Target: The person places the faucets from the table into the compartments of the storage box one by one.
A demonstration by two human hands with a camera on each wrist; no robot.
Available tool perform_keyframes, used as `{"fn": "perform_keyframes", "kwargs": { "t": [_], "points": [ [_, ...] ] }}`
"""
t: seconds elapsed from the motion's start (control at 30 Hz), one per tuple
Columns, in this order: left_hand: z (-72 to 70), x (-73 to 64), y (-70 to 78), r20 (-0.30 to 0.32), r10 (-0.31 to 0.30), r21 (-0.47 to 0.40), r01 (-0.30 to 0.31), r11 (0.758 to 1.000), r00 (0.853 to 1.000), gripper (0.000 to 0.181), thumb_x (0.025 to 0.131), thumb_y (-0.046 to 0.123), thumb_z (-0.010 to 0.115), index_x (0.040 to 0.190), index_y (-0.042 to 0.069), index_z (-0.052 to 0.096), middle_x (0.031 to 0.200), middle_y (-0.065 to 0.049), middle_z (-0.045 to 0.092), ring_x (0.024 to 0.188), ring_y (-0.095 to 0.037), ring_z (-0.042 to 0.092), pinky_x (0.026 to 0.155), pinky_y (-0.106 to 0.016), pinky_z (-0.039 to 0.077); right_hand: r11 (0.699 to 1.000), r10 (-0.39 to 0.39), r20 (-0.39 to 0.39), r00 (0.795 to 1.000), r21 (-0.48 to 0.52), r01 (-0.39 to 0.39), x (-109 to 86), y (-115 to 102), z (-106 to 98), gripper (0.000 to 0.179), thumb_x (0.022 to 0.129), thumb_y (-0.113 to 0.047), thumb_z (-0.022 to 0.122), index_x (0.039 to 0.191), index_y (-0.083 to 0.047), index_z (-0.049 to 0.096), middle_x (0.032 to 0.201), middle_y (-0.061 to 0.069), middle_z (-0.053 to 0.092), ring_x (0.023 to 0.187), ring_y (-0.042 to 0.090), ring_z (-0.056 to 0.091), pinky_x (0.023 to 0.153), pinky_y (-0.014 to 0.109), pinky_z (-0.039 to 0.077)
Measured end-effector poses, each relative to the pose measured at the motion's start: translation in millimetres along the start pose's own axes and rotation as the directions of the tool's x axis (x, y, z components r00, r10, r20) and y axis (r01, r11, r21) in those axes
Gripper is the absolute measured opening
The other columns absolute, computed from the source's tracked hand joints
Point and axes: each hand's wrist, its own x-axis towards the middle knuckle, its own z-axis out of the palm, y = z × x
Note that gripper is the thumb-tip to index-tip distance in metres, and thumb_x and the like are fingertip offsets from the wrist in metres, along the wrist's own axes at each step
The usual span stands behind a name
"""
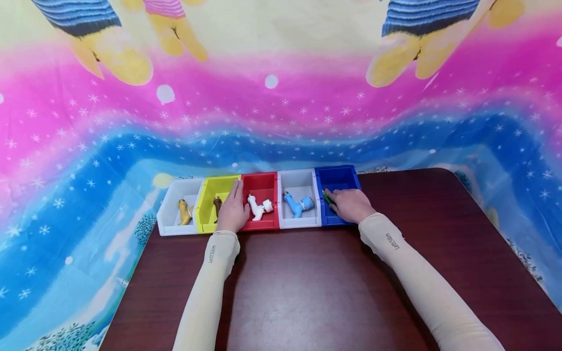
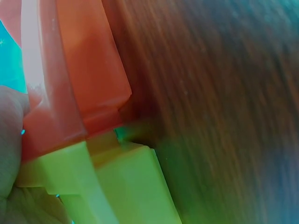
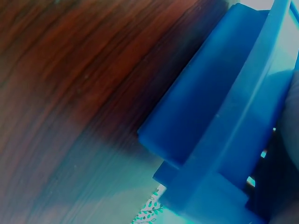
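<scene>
My right hand (image 1: 352,205) reaches into the blue bin (image 1: 337,181) and pinches a small green piece (image 1: 327,198), mostly covered by the fingers. My left hand (image 1: 233,210) lies with straight fingers over the wall between the yellow bin (image 1: 223,182) and the red bin (image 1: 260,181). A brown piece (image 1: 217,206) shows beside it in the yellow bin. In the red bin lies a white dog-like figure (image 1: 259,207) with a silvery band. The left wrist view shows the fronts of the red bin (image 2: 93,56) and yellow bin (image 2: 131,182); the right wrist view, the blue bin's front (image 3: 205,98).
A light blue dog-like figure (image 1: 298,204) sits in the white bin (image 1: 300,178) between red and blue. At the left end, another white bin (image 1: 167,207) holds a yellow figure (image 1: 185,213). The bins stand in a row on the dark wooden table (image 1: 303,282), before a patterned cloth (image 1: 272,112).
</scene>
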Motion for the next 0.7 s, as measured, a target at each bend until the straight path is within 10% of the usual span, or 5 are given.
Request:
{"fn": "perform_keyframes", "kwargs": {
  "t": [0.27,0.7],
  "points": [
    [-1.1,-0.6,-1.6,0.001,0.008,0.009,-0.008,1.0,1.0,0.086,0.099,0.022,0.066,0.167,0.012,0.015,0.174,-0.01,0.017,0.153,-0.035,0.037,0.121,-0.053,0.038,1.0,-0.008,0.001,1.0,-0.003,0.008,0.8,-1.4,2.4,0.053,0.107,-0.031,0.055,0.155,-0.01,0.049,0.127,0.014,0.072,0.109,0.031,0.072,0.098,0.049,0.058],
    [-0.4,-2.1,-2.0,-0.016,0.044,0.008,-0.044,0.999,0.999,0.085,0.098,0.021,0.066,0.167,0.011,0.017,0.174,-0.009,0.018,0.15,-0.035,0.042,0.116,-0.051,0.044,1.0,-0.007,-0.086,0.996,0.009,0.007,-3.5,1.8,5.7,0.048,0.103,-0.026,0.06,0.149,-0.012,0.057,0.098,0.011,0.077,0.084,0.028,0.073,0.08,0.046,0.062]
  ]
}}
